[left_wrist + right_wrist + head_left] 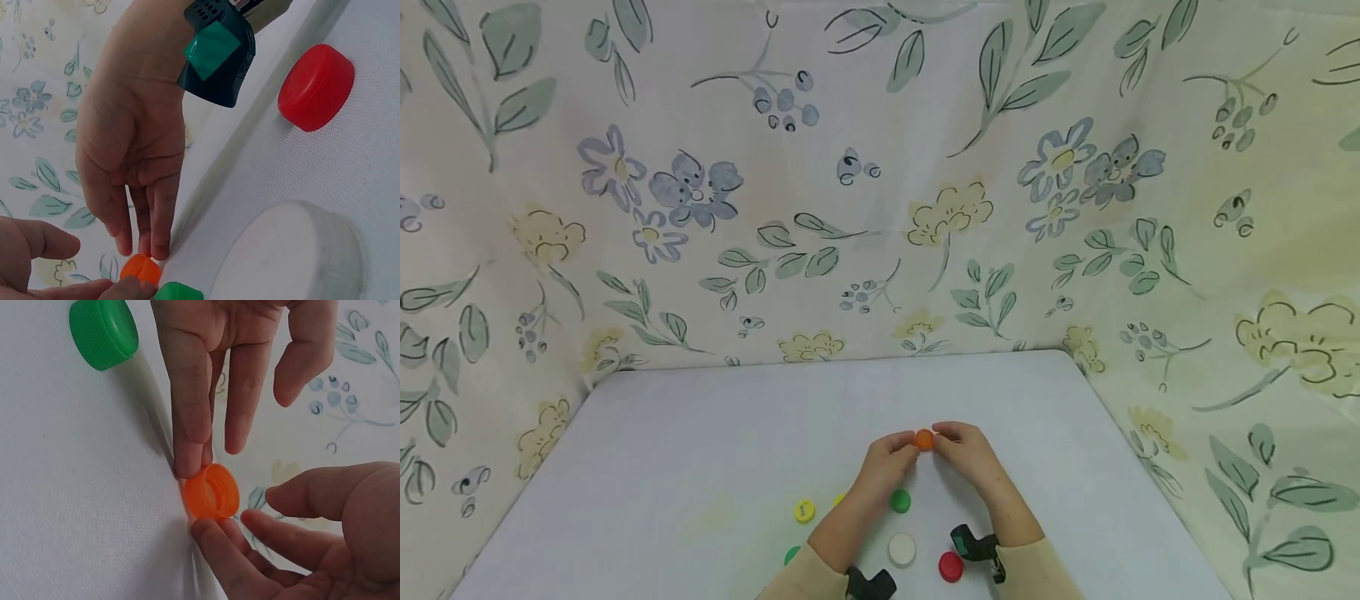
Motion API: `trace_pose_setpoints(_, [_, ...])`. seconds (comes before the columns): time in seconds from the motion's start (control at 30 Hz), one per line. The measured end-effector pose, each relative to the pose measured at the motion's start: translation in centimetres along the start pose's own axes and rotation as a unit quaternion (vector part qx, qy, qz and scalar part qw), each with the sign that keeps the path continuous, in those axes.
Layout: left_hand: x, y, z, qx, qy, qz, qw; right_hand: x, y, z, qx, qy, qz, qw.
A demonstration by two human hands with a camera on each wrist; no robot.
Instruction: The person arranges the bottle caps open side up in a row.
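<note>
The orange cap (924,440) is on the white bench (715,442), between the fingertips of the two hands, and its hollow side shows to the right wrist camera. The left hand (889,467) keeps its fingers rather straight, and their tips touch one side of the cap. The right hand (968,454) touches the opposite side with extended fingers, while its thumb is apart from the cap. Nearer to the person, between the forearms, there lie a green cap (900,501) and, behind it, a bigger white lid (902,550). A red cap (951,567) is near the black device (976,543) on the right wrist. To the left of the left forearm is a yellow cap (805,511). Beyond the bench hangs a cloth (865,179) with leaves and flowers
</note>
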State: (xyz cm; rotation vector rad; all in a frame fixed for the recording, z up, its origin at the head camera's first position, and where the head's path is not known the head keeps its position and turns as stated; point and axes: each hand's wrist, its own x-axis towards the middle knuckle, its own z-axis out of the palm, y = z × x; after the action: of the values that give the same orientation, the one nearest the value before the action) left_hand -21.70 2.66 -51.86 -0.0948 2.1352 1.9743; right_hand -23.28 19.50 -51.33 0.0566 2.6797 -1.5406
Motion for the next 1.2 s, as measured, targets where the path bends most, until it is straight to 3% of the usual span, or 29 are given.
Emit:
trace_pose_setpoints(0.5, [0.0,-0.1,0.0,0.007,0.003,-0.004,1.0000,-0.4,-0.3,-0.1,0.003,-0.017,0.016,0.9997])
trace_pose_setpoints(0.67, [-0.4,-0.2,-0.6,0.013,0.004,0.011,0.9999,-0.7,-0.2,-0.4,0.003,-0.023,0.017,0.9996])
trace_pose_setpoints(0.9, [-1.5,0.4,-3.2,0.046,-0.052,0.051,0.9963,-1.5,-0.7,-0.7,0.010,-0.014,0.006,0.9998])
trace_pose_setpoints(1.03, [-2.0,0.9,-4.6,0.068,-0.083,0.073,0.9915,-1.8,-1.1,-0.9,0.030,-0.060,-0.021,0.9975])
trace_pose_setpoints(1.2, [-2.5,0.8,-5.4,0.103,-0.097,0.057,0.9883,-2.1,-1.2,-1.1,0.044,-0.152,-0.053,0.9860])
